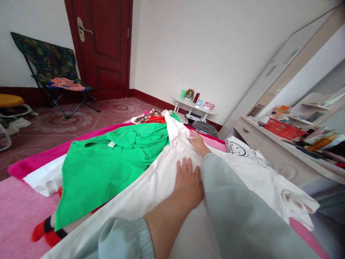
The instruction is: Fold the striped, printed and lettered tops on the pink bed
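A white shirt [151, 180] with a smiley-face print lies spread over the pink bed [16, 208]. My left hand [187, 181] rests flat on its middle, fingers stretched out. Farther along, my right hand [198, 142] has its fingers closed on a fold of the same white cloth near the far edge. A green shirt [107, 162] lies crumpled to the left, touching the white one. Both my sleeves are pale grey-green.
More clothes, red and patterned [147, 118], are heaped at the bed's far end. A folding chair [51, 68] and a dark red door [104, 46] stand at the back left. A small white shelf [192, 106] lines the wall. A dresser with a red basket [283, 128] is on the right.
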`<state>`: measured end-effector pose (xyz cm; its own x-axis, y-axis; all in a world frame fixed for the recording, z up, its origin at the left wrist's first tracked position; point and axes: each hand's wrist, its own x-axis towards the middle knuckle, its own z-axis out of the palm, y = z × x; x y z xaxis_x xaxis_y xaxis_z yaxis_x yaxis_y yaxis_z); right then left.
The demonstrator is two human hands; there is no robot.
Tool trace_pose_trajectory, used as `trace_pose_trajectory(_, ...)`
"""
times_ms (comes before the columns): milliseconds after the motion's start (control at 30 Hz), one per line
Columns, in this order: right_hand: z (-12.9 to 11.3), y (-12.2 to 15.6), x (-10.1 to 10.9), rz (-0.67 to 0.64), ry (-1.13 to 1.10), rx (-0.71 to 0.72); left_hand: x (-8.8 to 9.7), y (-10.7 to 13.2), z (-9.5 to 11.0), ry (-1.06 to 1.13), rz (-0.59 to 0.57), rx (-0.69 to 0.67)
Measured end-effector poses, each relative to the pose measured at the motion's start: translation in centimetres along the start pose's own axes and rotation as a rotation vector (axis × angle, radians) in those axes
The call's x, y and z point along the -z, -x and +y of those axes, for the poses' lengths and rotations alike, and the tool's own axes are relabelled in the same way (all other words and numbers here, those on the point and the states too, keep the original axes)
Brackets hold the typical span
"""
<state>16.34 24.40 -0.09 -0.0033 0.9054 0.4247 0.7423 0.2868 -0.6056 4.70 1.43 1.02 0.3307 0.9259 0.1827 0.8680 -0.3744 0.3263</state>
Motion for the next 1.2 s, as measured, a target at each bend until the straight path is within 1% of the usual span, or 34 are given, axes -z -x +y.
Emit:
trace_pose_trajectory(100,-0.3,-0.6,-0.4,0.016,-0.116,-0.084,-0.1,-0.1,0.0,-0.036,-0.026,-0.001)
trace_pose_trajectory(167,-0.8,-0.7,-0.5,0.044,-0.207,-0.105,-0.2,-0.2,0.0,-0.047,-0.040,-0.003)
trace_pose_trajectory(233,-1.6,-0.4,-0.8,0.042,-0.311,-0.087,-0.2,-0.2,0.0,-0.030,-0.039,-0.005)
trace_pose_trajectory(333,-2.9,0.9,-0.9,-0.029,-0.430,-0.032,-0.1,-0.1,0.0,0.026,-0.013,0.000)
trace_pose_trajectory(400,-3.5,2.0,-0.5,-0.052,-0.464,-0.002,0.0,0.0,0.0,0.047,0.005,0.004)
trace_pose_trajectory(433,-3.5,2.6,-0.1,-0.035,-0.454,0.020,0.0,0.0,-0.1,0.051,0.009,0.007)
trace_pose_trajectory(500,-3.0,3.8,1.1,0.032,-0.347,0.092,-0.1,0.0,0.0,0.053,0.015,0.013)
trace_pose_trajectory(533,-2.4,4.4,1.9,0.054,-0.244,0.131,-0.1,0.0,0.0,0.054,0.015,0.017)
trace_pose_trajectory(567,-1.7,4.9,2.7,0.049,-0.114,0.156,-0.2,0.0,0.0,0.055,0.012,0.022)
trace_pose_trajectory(600,-0.9,5.3,3.4,0.003,0.027,0.156,-0.3,0.0,0.0,0.055,0.009,0.025)
trace_pose_trajectory(667,0.6,6.0,4.8,-0.182,0.285,0.087,-0.4,0.0,0.0,0.050,0.010,0.025)
trace_pose_trajectory(700,1.0,6.2,5.2,-0.283,0.377,0.035,-0.4,0.0,0.0,0.045,0.012,0.025)
trace_pose_trajectory(733,1.2,6.4,5.5,-0.369,0.439,-0.015,-0.5,0.0,0.0,0.040,0.015,0.025)
trace_pose_trajectory(767,1.2,6.6,5.7,-0.427,0.473,-0.056,-0.5,0.0,0.0,0.036,0.020,0.026)
trace_pose_trajectory(800,0.9,6.9,5.8,-0.452,0.488,-0.084,-0.5,0.0,0.0,0.032,0.024,0.027)
trace_pose_trajectory(867,0.0,7.6,6.1,-0.426,0.495,-0.090,-0.5,0.1,0.0,0.027,0.029,0.024)
trace_pose_trajectory(933,-0.5,8.7,6.9,-0.339,0.508,-0.015,-0.6,0.1,0.0,0.023,0.037,0.016)
trace_pose_trajectory(967,-0.3,9.3,7.7,-0.277,0.522,0.043,-0.5,0.1,0.0,0.022,0.040,0.013)
trace_pose_trajectory(1033,0.8,10.5,10.2,-0.126,0.566,0.132,-0.5,0.1,0.0,0.020,0.038,0.011)
trace_pose_trajectory(1067,1.7,11.0,11.8,-0.039,0.595,0.144,-0.5,0.1,0.0,0.020,0.034,0.013)
trace_pose_trajectory(1133,4.3,11.8,15.4,0.092,0.674,0.104,-0.4,0.1,0.0,0.023,0.026,0.018)
trace_pose_trajectory(1167,5.6,12.0,17.0,0.105,0.725,0.065,-0.3,0.1,0.0,0.025,0.023,0.020)
trace_pose_trajectory(1200,6.9,12.2,18.5,0.055,0.782,0.020,-0.3,0.1,0.0,0.026,0.020,0.020)
